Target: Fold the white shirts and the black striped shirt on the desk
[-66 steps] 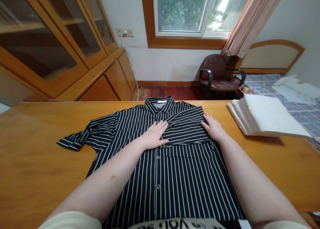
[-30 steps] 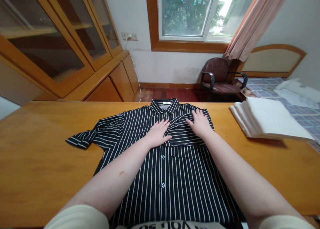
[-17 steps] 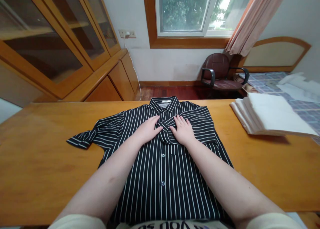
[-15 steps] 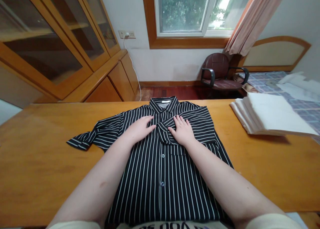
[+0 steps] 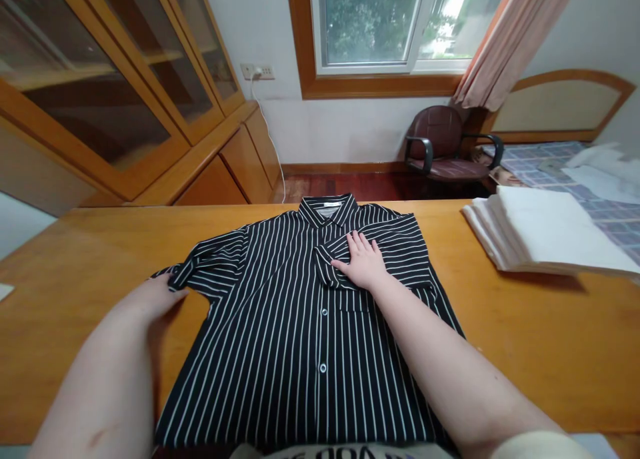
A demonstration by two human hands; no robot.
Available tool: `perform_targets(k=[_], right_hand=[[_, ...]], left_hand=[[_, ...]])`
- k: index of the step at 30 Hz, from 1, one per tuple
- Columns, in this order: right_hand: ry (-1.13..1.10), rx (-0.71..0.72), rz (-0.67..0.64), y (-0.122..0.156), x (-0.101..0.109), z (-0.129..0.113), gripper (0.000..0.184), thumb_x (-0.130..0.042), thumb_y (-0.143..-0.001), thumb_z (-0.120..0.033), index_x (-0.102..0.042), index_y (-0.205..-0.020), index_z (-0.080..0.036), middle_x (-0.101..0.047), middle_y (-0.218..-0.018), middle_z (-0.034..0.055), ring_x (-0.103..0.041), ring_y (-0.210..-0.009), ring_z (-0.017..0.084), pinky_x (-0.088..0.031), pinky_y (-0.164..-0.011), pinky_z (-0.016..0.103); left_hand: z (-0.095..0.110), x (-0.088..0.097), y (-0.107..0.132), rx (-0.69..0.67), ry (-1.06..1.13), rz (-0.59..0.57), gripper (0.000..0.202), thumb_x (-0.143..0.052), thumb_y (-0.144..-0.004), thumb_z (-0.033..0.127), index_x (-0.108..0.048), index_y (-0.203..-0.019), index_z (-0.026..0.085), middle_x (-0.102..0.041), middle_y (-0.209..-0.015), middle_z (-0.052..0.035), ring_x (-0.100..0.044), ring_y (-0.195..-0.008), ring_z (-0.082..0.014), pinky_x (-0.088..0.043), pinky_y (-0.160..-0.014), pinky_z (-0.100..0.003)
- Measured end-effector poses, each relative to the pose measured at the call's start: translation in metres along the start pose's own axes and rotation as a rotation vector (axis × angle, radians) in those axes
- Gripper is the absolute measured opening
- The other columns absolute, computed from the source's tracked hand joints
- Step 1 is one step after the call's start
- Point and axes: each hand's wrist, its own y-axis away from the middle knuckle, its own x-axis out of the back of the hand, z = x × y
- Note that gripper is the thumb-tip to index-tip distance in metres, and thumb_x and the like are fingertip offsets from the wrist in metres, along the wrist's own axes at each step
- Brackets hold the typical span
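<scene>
A black shirt with white stripes (image 5: 300, 339) lies face up on the wooden table (image 5: 525, 325), collar at the far side. Its right sleeve is folded in across the chest. My right hand (image 5: 364, 264) lies flat and open on that folded sleeve, fingers stretched toward the collar. My left hand (image 5: 153, 299) is at the end of the spread left sleeve (image 5: 210, 265), with its fingers curled over the cuff and partly covering it.
A stack of folded white cloth (image 5: 540, 235) sits on the table to the right. A white scrap (image 5: 5, 291) shows at the left edge. Glass-door wooden cabinets (image 5: 100, 92) stand at left, and a brown armchair (image 5: 440, 145) and a bed lie beyond the table.
My left hand has left the shirt's chest and moved out left to the end of the sleeve. My right hand slid from the shirt's right shoulder to the centre and stays there.
</scene>
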Motion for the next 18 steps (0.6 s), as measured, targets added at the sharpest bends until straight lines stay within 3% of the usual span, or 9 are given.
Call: perform_targets(k=[2, 4, 8, 11, 13, 15, 18], right_hand=[[-0.015, -0.005, -0.132, -0.005, 0.006, 0.001, 0.098, -0.031, -0.079, -0.075, -0.006, -0.15, -0.013, 0.001, -0.157, 0.0062, 0.003, -0.143, 0.024, 0.001, -0.113, 0.047], [-0.022, -0.006, -0.188, -0.007, 0.01, 0.002, 0.098, -0.033, -0.079, -0.073, -0.004, -0.15, -0.013, 0.004, -0.156, 0.0058, 0.006, -0.143, 0.024, 0.002, -0.113, 0.047], [-0.012, -0.056, -0.09, -0.003, 0.007, -0.006, 0.09, -0.029, -0.083, -0.069, -0.008, -0.15, -0.012, 0.001, -0.156, 0.0085, 0.003, -0.143, 0.025, 0.004, -0.112, 0.052], [-0.011, -0.052, 0.072, 0.005, 0.008, -0.016, 0.083, -0.035, -0.086, -0.063, -0.025, -0.147, -0.007, -0.015, -0.154, 0.0162, -0.008, -0.142, 0.029, 0.002, -0.111, 0.055], [-0.056, 0.028, 0.221, 0.01, 0.012, -0.022, 0.069, -0.042, -0.088, -0.053, -0.042, -0.138, -0.006, -0.031, -0.148, 0.0194, -0.02, -0.139, 0.031, -0.004, -0.112, 0.053], [-0.2, 0.176, 0.29, 0.016, 0.015, -0.029, 0.048, -0.045, -0.089, -0.042, -0.056, -0.124, -0.011, -0.05, -0.135, 0.0171, -0.038, -0.129, 0.028, -0.021, -0.11, 0.047], [-0.6, 0.31, 0.114, 0.019, 0.011, -0.037, 0.028, -0.045, -0.09, -0.038, -0.065, -0.099, -0.019, -0.067, -0.096, 0.0072, -0.061, -0.091, 0.019, -0.048, -0.086, 0.035]], left_hand=[[0.005, 0.008, 0.005, 0.046, -0.087, -0.048, 0.018, -0.056, -0.067, 0.033, -0.062, -0.075, 0.019, -0.07, -0.079, -0.0098, -0.065, -0.083, -0.0282, -0.048, -0.07, -0.03], [0.018, 0.024, 0.011, 0.08, -0.166, -0.023, 0.02, -0.051, -0.071, 0.035, -0.061, -0.078, 0.019, -0.069, -0.077, -0.0097, -0.064, -0.081, -0.0284, -0.047, -0.068, -0.031], [0.063, 0.061, 0.04, 0.049, -0.083, 0.186, 0.038, -0.047, -0.075, 0.053, -0.063, -0.088, 0.021, -0.068, -0.074, -0.0083, -0.063, -0.078, -0.0299, -0.047, -0.065, -0.034], [0.109, 0.071, 0.069, -0.037, 0.143, 0.352, 0.04, -0.049, -0.075, 0.055, -0.063, -0.093, 0.022, -0.068, -0.085, -0.0072, -0.063, -0.086, -0.0282, -0.047, -0.072, -0.034], [0.141, 0.065, 0.083, -0.13, 0.32, 0.348, 0.036, -0.052, -0.075, 0.052, -0.063, -0.092, 0.022, -0.068, -0.085, -0.0045, -0.063, -0.085, -0.0252, -0.047, -0.075, -0.034], [0.17, 0.048, 0.089, -0.241, 0.483, 0.253, 0.034, -0.052, -0.077, 0.05, -0.063, -0.092, 0.022, -0.069, -0.087, -0.0033, -0.064, -0.085, -0.0235, -0.048, -0.076, -0.033], [0.2, 0.013, 0.087, -0.36, 0.625, 0.16, 0.034, -0.057, -0.075, 0.046, -0.063, -0.098, 0.02, -0.07, -0.095, -0.0044, -0.063, -0.092, -0.0244, -0.048, -0.084, -0.035]])
